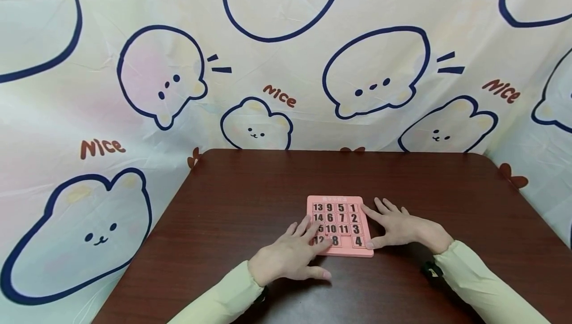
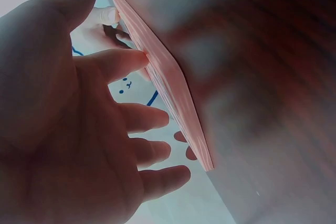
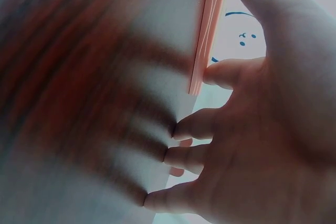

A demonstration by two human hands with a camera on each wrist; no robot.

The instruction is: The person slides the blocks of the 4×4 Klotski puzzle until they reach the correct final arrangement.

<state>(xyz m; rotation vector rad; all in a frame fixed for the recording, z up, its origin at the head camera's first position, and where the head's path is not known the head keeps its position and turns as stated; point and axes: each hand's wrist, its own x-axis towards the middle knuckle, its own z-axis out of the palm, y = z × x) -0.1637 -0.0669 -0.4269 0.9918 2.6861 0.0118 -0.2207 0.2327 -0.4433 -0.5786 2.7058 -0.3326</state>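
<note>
A pink sliding number puzzle (image 1: 343, 223) lies flat on the brown table. Its bottom row reads 12, 8, a gap and 4. My left hand (image 1: 288, 255) reaches over the puzzle's left side, its fingers spread, the index fingertip touching near the 8 tile and the thumb off the near edge. On the other side my right hand (image 1: 399, 227) rests its thumb and index finger against the right edge. Its remaining fingers touch the table, as the right wrist view shows. Part of the left number column is hidden under the left fingers.
The dark wooden table (image 1: 250, 180) extends around the puzzle on all sides. Behind it hangs a pale curtain (image 1: 308, 75) printed with cartoon bears. A dark band (image 1: 432, 270) sits under the right sleeve.
</note>
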